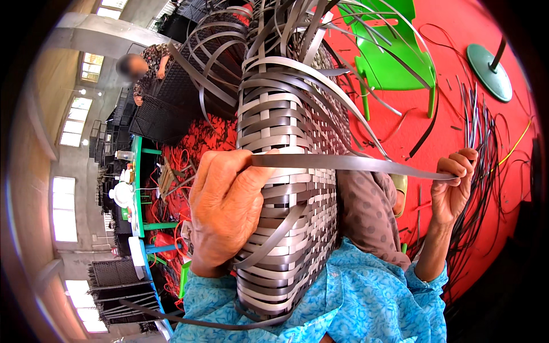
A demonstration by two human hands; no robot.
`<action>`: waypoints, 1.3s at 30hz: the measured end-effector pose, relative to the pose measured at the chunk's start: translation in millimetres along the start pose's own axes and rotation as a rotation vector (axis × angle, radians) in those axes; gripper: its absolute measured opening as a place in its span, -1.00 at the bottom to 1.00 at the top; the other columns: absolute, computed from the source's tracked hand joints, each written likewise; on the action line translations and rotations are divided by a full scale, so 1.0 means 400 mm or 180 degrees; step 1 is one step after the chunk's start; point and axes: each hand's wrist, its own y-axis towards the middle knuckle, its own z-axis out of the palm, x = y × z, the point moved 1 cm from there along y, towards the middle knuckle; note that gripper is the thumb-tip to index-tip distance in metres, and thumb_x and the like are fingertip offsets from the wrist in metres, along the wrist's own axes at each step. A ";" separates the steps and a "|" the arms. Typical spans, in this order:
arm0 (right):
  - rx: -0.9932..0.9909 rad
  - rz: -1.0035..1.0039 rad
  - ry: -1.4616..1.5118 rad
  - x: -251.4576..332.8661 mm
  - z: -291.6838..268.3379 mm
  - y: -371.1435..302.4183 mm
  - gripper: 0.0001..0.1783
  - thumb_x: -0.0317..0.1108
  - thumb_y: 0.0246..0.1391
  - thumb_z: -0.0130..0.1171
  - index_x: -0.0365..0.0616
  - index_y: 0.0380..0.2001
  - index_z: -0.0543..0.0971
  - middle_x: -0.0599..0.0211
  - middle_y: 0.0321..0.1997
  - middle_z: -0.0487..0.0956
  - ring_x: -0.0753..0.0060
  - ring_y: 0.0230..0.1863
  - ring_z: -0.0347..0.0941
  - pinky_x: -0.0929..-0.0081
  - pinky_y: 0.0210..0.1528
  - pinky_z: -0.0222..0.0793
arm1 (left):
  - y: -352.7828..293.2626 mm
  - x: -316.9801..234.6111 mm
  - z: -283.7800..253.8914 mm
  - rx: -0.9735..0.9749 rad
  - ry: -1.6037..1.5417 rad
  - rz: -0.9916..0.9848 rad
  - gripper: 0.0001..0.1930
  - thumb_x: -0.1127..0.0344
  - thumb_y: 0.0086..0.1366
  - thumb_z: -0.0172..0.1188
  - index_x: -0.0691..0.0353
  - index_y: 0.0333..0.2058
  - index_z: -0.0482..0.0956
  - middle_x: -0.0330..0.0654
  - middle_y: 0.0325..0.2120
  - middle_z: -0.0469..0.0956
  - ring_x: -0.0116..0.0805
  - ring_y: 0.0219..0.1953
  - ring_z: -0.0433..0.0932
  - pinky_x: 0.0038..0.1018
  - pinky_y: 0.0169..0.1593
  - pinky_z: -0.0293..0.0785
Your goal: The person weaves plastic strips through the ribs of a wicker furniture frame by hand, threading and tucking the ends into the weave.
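A long woven piece (pixel 286 228) of flat grey and black plastic strips rests across my lap and runs away from me, its weave dense and basket-like. My left hand (pixel 226 206) lies on top of it, fingers closed around one end of a grey strip (pixel 349 163). That strip stretches nearly level over the weave to my right hand (pixel 452 186), which pinches it between thumb and fingers out at the right. Many loose strip ends (pixel 314 34) stick up and curl at the far end. Another strip (pixel 280 234) loops loosely over the weave below my left hand.
A green plastic chair (pixel 394 57) stands far right on a red floor (pixel 457 51), near a round green base with a pole (pixel 486 71). Bundled long strips (pixel 474 183) lie at right. Another person (pixel 154 68) handles a dark woven panel (pixel 163 114) far left, beyond a green-edged table (pixel 137 188).
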 end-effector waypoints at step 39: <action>0.1330 0.1751 -0.6729 -0.369 0.299 0.281 -0.85 -0.47 0.06 0.15 -0.20 -0.27 0.47 0.55 -0.60 0.43 0.79 -0.57 0.27 0.70 -0.55 0.14 | 0.020 0.071 -0.036 0.0217 -0.0932 -0.0579 -0.87 0.49 0.06 0.31 0.29 -0.36 0.65 -0.13 -0.56 0.50 -0.24 -0.55 0.52 -0.43 -0.47 0.39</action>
